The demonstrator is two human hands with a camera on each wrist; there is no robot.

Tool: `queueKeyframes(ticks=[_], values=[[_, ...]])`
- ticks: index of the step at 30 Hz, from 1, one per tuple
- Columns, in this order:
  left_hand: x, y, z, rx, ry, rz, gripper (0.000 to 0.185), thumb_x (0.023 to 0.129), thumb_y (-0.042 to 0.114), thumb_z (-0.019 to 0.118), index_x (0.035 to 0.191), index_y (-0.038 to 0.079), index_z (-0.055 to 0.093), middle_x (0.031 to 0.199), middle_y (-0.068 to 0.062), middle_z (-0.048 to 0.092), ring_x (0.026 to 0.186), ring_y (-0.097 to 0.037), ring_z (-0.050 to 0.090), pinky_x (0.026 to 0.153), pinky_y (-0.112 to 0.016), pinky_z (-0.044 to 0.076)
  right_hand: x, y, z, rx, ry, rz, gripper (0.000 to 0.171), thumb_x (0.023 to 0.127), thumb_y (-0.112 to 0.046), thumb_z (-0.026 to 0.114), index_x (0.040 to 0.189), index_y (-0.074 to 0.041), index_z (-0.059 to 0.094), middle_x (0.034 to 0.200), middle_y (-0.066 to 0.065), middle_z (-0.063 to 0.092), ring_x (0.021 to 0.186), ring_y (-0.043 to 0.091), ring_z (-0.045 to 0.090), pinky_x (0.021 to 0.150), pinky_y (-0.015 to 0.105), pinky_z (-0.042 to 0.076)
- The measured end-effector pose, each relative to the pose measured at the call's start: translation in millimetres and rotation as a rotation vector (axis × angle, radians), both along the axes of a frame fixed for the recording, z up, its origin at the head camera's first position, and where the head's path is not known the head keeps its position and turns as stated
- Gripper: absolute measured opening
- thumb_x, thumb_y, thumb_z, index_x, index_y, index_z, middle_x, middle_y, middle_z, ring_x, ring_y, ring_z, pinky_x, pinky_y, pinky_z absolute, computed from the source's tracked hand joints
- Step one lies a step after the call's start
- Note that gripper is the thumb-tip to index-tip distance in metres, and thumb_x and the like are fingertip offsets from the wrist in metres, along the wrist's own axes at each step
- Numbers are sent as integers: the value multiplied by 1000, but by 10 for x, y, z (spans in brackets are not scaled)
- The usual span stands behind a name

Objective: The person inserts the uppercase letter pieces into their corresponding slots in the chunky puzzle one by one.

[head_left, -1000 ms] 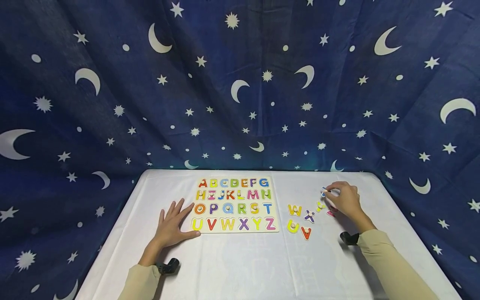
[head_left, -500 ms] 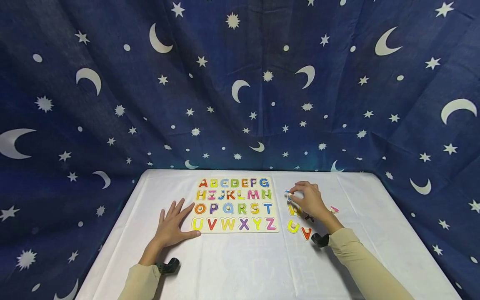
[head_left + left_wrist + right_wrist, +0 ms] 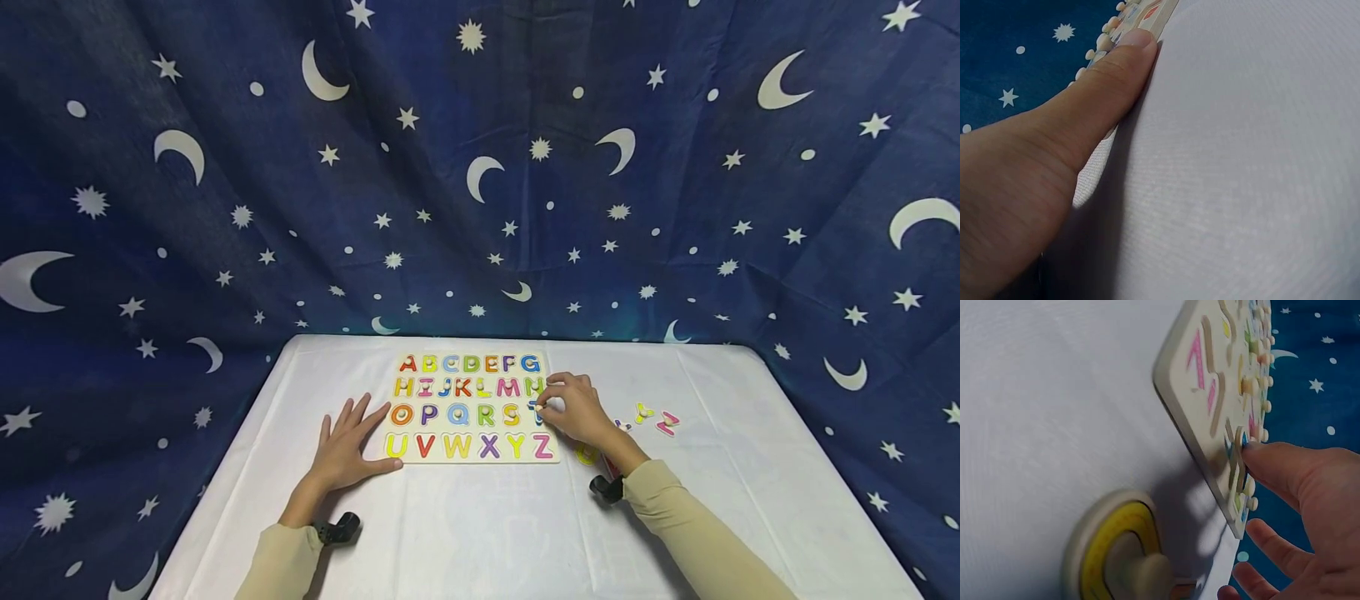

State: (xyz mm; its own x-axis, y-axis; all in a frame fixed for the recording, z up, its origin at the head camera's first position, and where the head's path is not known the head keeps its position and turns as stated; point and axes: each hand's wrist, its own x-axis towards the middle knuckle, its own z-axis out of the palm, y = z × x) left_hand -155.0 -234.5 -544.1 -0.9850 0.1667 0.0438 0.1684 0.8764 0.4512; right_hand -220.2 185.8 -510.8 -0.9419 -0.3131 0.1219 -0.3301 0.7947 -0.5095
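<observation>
A wooden alphabet puzzle board (image 3: 468, 459) lies on the white table, its upper rows filled with knobbed letters. Along the bottom row, U to Z show as bare printed recesses. My right hand (image 3: 579, 408) pinches the blue letter T piece (image 3: 535, 414) by its knob, right over the T recess at the board's right side. In the right wrist view the thumb (image 3: 1279, 464) is close against the board's surface. With fingers spread, my left hand (image 3: 341, 454) rests at the board's left edge; its thumb (image 3: 1116, 72) lies along the near left corner.
Right of the board lie loose letters: a yellow Y (image 3: 644, 412), a pink Z (image 3: 667, 423) and a yellow U (image 3: 587, 454). Others are partly hidden under the right forearm. A dark blue curtain (image 3: 480, 167) with moons and stars hangs behind the table.
My right hand has carried the blue T leftward from the loose letters on the right to the T recess on the board. The left hand has stayed in place.
</observation>
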Motion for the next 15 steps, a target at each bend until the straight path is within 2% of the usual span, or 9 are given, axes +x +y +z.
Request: queueKeyframes(ticks=[15], values=[[-1, -3, 12, -6, 1, -2, 105, 69, 62, 87, 156, 18, 46, 167, -21, 24, 154, -48, 11, 119, -73, -2, 55, -41, -32, 29, -5, -6, 7, 88, -22, 82, 95, -22, 80, 138, 17, 60, 123, 44, 47, 99, 61, 40]])
